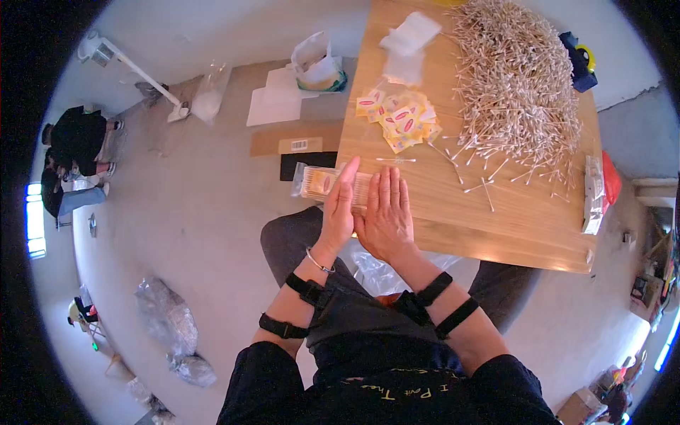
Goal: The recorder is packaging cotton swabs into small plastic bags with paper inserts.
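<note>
A clear plastic packet of cotton swabs point(312, 185) with a yellow label inside lies at the table's left front edge, its left end sticking out past the edge. My left hand point(340, 209) stands on its side across the packet, fingers stretched out. Flat on the packet's right part lies my right hand point(387, 216), fingers straight and side by side. Both hands cover much of the packet, so its right end is mostly hidden. Just beyond the fingers is a loose cotton swab point(397, 160). Several yellow-and-white paper labels point(404, 120) are heaped farther back.
A large heap of cotton swabs point(517, 85) covers the table's back right, with stray swabs before it. Clear bags point(412, 34) lie at the back left, a tape dispenser point(582, 62) at the right edge. Cardboard point(283, 140) and a white bag point(316, 64) are on the floor.
</note>
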A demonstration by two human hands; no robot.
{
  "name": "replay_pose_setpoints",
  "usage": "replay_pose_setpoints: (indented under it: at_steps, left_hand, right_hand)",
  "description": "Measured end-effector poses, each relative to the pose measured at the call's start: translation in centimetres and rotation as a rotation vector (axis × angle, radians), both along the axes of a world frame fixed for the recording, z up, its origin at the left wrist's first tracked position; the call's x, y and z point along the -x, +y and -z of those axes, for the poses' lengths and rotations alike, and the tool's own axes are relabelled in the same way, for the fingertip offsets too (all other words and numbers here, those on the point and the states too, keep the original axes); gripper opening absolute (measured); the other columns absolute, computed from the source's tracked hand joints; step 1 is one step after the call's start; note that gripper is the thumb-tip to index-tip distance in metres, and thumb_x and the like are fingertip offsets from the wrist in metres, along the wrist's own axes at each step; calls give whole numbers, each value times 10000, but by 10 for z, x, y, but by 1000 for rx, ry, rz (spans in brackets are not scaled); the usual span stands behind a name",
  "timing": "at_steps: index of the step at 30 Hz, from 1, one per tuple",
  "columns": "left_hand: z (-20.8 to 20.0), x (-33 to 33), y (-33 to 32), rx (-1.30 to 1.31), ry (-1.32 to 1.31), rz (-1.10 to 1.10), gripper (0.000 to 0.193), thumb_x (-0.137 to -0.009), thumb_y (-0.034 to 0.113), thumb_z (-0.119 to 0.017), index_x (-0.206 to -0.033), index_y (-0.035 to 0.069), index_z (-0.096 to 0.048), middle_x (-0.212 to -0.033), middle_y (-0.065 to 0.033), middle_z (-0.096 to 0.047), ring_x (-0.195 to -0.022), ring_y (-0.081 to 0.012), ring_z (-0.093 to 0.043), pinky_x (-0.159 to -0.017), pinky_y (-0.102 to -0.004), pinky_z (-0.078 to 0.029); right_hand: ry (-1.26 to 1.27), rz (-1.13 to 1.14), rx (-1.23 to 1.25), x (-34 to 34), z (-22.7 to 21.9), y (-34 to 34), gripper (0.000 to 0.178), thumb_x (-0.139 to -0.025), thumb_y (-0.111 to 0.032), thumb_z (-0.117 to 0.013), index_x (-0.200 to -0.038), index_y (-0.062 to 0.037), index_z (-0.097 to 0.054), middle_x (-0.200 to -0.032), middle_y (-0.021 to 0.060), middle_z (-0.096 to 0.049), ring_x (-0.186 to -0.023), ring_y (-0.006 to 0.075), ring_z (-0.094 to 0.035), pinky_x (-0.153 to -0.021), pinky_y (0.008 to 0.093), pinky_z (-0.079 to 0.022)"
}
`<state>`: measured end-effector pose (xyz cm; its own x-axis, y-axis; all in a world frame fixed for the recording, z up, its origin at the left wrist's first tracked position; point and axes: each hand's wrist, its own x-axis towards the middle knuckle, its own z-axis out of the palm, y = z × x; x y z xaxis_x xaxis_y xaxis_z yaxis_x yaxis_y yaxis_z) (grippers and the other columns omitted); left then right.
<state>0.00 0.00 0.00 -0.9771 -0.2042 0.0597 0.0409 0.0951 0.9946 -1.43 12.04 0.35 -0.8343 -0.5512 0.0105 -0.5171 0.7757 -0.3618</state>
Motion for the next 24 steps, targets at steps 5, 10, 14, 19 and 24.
replay_pose_setpoints:
  at_steps: [5, 10, 14, 19, 24]
  left_hand:
    - [9, 2, 3, -303, 53, -26, 496, -1015, 294, -300, -1368, -52, -352, -1437, -175, -349, -1345, -247, -309, -1127, -346, -185]
    - [-1, 1, 0, -15, 10, 13, 501, -1015, 312, -295, -1357, -46, -374, -1420, -162, -383, -1329, -241, -340, -1113, -349, -217]
    - [-22, -1, -15, 348, 118, -53, 493, -1015, 311, -296, -1360, -32, -376, -1411, -153, -403, -1314, -244, -364, -1097, -350, -244]
    - [0, 9, -72, 565, 17, -194, 440, -1009, 255, -337, -1368, 4, -373, -1374, -192, -435, -1317, -274, -369, -1100, -360, -233]
    - [21, 10, -80, 196, -302, -47, 485, -1015, 295, -324, -1400, 0, -317, -1402, -189, -399, -1334, -253, -340, -1098, -338, -242]
  right_hand:
    - [1, 28, -16, 1, -1, -4, 745, -854, -391, -414, -1368, 127, -264, -1471, 298, -174, -1396, 410, -108, -1144, 468, -61]
    - [-2, 16, -56, 2, 0, -4, 756, -853, -393, -426, -1370, 131, -255, -1470, 301, -169, -1394, 416, -106, -1143, 471, -62]
    - [7, 10, 56, 3, -1, -3, 765, -841, -350, -474, -1353, 163, -228, -1438, 341, -185, -1371, 459, -130, -1132, 497, -96]
    - [39, 15, 58, 1, -3, -7, 772, -839, -358, -470, -1352, 165, -228, -1440, 340, -182, -1373, 456, -126, -1133, 497, -94]
    - [-2, 37, -61, 0, -3, -16, 773, -851, -408, -445, -1370, 133, -254, -1469, 298, -171, -1400, 406, -85, -1146, 460, -57]
